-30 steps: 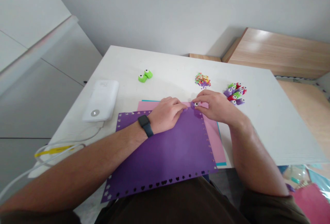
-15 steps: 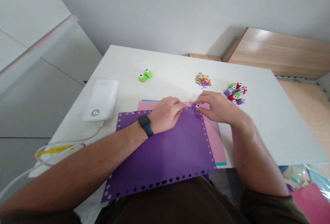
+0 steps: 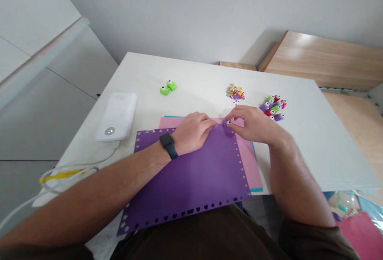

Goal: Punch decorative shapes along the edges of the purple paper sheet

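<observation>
A purple sheet of paper (image 3: 191, 176) lies before me, with small shapes such as hearts and stars punched along its edges. My left hand (image 3: 193, 133) rests on its upper part, fingers closed on the far edge. At the far right corner sits a small purple paper punch (image 3: 225, 124) with an eye-shaped button. My right hand (image 3: 253, 124) grips this punch between thumb and fingers; the paper's edge meets it there. Under the purple sheet are a pink sheet (image 3: 249, 164) and a blue sheet (image 3: 256, 190), mostly covered.
Several red, green and purple punches (image 3: 273, 108) are grouped at the right. A pile of coloured paper bits (image 3: 235, 92) lies beyond my hands. Two green punches (image 3: 168, 87) stand at the back left. A white power bank (image 3: 118, 116) with a cable (image 3: 86, 162) is on the left.
Almost nothing differs. Both hands keep their places at the far edge of the paper, and the view has shifted very slightly.
</observation>
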